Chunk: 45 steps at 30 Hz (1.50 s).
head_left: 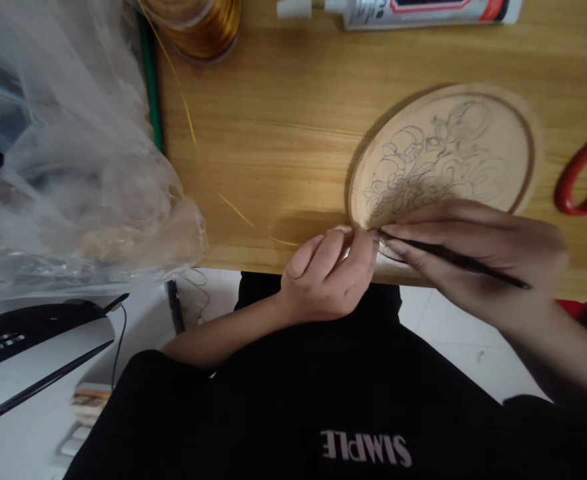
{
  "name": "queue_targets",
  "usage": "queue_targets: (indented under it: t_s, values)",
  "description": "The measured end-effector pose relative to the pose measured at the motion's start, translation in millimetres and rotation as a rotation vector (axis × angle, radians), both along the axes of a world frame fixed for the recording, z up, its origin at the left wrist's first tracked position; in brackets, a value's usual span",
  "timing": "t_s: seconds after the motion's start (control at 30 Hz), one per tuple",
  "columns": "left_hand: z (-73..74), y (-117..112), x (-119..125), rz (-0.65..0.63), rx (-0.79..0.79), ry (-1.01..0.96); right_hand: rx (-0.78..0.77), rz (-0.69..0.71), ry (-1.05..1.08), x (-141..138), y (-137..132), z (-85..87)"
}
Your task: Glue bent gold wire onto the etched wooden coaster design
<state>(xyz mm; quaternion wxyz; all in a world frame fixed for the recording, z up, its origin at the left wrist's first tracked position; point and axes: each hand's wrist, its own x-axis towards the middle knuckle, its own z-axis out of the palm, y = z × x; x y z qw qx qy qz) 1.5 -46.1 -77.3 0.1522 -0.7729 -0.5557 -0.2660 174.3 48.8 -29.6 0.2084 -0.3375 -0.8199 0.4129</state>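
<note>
My left hand is closed at the table's front edge, its fingertips pinched together beside the near rim of a round wooden plate. A thin gold wire runs across the table into these fingers; its end is hidden. Slim black tweezers are gripped in my right hand, their tips meeting my left fingertips. The wooden plate has a raised rim and a flower-like line drawing on its face. My right hand covers part of its near side.
A spool of gold wire stands at the back left. Behind the plate lies a glue tube. Red-handled scissors are at the right. Crumpled clear plastic bags cover the left end of the wooden table.
</note>
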Motion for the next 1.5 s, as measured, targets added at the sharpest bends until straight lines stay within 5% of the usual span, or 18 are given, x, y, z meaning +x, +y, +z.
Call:
queue_targets:
  t_s: [1.13,1.5]
  values:
    - [1.5,-4,14,0.116,-0.018,-0.040,0.123,-0.349,-0.001,-16,-31,-7.7]
    - [2.3,-3,11,0.109,-0.029,-0.058,0.105,-0.312,0.037,-8,-30,-9.2]
